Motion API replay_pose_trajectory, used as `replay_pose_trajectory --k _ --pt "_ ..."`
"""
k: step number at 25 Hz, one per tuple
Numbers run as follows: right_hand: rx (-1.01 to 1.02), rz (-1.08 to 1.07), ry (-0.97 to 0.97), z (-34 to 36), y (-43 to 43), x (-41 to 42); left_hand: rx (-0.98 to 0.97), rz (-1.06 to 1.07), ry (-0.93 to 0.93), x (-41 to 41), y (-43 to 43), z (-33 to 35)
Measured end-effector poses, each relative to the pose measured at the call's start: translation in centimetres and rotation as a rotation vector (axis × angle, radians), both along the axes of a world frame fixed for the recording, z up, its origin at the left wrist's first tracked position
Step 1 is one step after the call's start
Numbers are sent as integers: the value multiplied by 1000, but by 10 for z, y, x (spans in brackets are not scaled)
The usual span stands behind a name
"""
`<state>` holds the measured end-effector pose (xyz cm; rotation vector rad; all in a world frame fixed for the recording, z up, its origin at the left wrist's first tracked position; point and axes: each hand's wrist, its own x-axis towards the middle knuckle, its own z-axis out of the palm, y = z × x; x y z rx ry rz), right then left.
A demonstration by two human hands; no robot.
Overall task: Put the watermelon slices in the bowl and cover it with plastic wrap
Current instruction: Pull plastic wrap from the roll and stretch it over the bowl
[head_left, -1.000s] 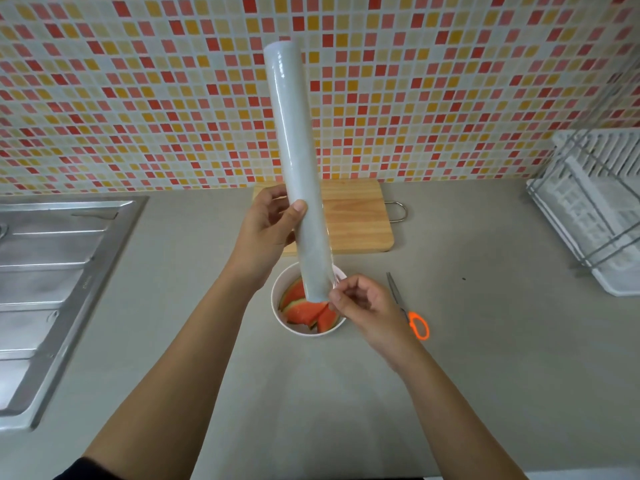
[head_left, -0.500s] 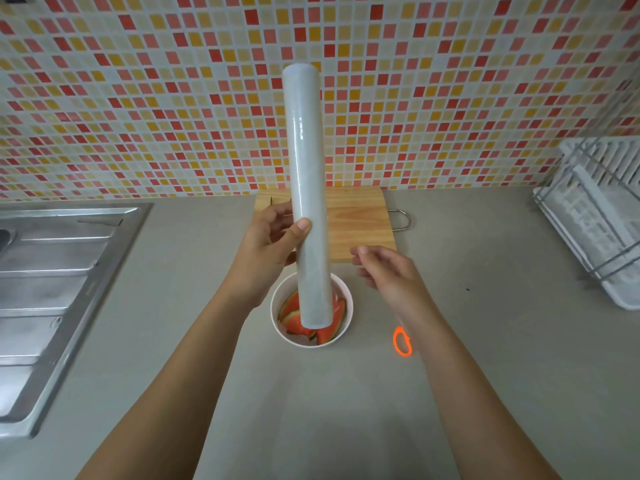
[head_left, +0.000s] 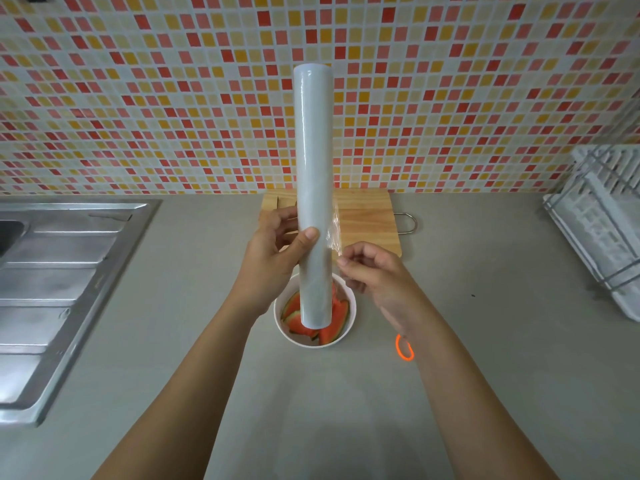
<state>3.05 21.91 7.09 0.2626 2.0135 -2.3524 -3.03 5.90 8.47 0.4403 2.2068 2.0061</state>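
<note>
Centre frame: the right hand's (head_left: pixel 374 271) fingertips (head_left: pixel 341 261) are pinched together on the loose film edge (head_left: pixel 333 230) lifting off the plastic wrap roll (head_left: pixel 313 188). The left hand's (head_left: pixel 273 251) thumb and fingers are clamped round the roll's lower half, holding it upright over the white bowl (head_left: pixel 351 306), below centre, which holds the watermelon slices (head_left: pixel 299 317). The pull probably goes best slow and level to the right, with the left grip loose enough for the roll to turn, so the film does not bunch.

One camera sits on the person's head. It looks forward and down, close over the desk (head_left: pixel 485 375), with the tiled wall (head_left: pixel 138 98) up top.
</note>
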Motion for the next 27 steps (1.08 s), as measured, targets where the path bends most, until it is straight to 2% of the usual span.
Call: replay_pose_trajectory --k 4,8,12,14,16,20,21,25,27 --pt "-44 -166 -12 3 7 -5 -13 -30 30 7 0 0" --pt "-61 -147 62 13 1 -14 -4 -63 56 12 1 -1" --pt "-243 -42 142 15 0 -10 -10 -40 58 16 -1 -4" --pt "-285 -87 133 15 0 -8 -13 -43 39 18 -3 -7" --pt "-281 -182 91 16 2 -12 -18 -56 21 20 -4 -9" --pt "-105 -178 124 26 0 -22 -41 -63 67 24 -3 -12" --pt "-116 -171 137 29 0 -22 -44 -62 69 24 -3 -12" --pt "-371 -77 149 37 10 -19 -38 -72 8 26 -9 -20" --pt "-315 -134 94 35 12 -18 -26 -78 -9 29 -12 -26"
